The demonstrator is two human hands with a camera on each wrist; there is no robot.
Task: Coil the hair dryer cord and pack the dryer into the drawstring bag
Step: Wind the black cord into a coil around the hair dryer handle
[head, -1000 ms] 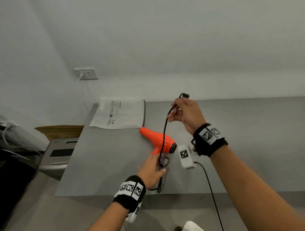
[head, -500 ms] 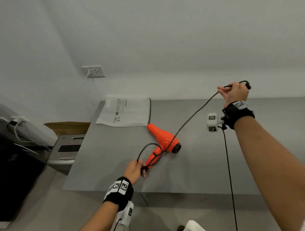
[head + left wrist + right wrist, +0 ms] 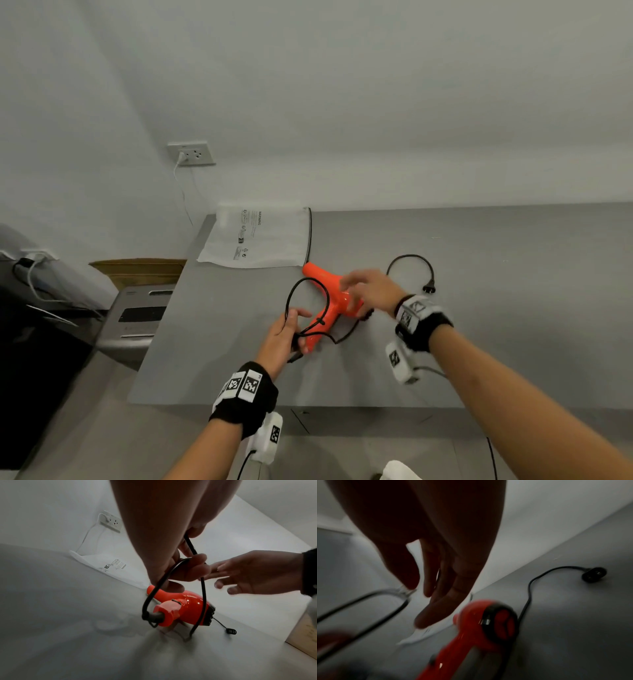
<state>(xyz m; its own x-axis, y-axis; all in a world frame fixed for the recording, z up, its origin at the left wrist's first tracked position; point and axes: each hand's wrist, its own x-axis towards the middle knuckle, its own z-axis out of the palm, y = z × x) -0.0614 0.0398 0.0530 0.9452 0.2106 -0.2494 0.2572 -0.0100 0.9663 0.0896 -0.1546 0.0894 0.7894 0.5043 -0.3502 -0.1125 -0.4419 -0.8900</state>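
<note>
An orange hair dryer (image 3: 329,303) lies on the grey table (image 3: 496,342), nozzle pointing at the white drawstring bag (image 3: 257,240) flat at the back left. My left hand (image 3: 286,334) pinches a loop of the black cord (image 3: 298,291) beside the dryer's handle; the left wrist view shows the cord (image 3: 202,588) crossing my thumb. My right hand (image 3: 364,289), blurred, hovers over the dryer's body with fingers spread, holding nothing. The cord's free end curls on the table to the plug (image 3: 430,289), right of the dryer (image 3: 488,623), and the plug (image 3: 594,573) lies loose.
A wall socket (image 3: 192,154) with a white cable hangs above the table's back left corner. Left of the table stand a cardboard box (image 3: 137,270) and a grey machine (image 3: 137,317). The table's front edge (image 3: 308,406) runs just behind my wrists.
My right hand has let go of the plug end, which now lies on the table, and has swung down and left over the dryer. My left hand keeps its cord loop.
</note>
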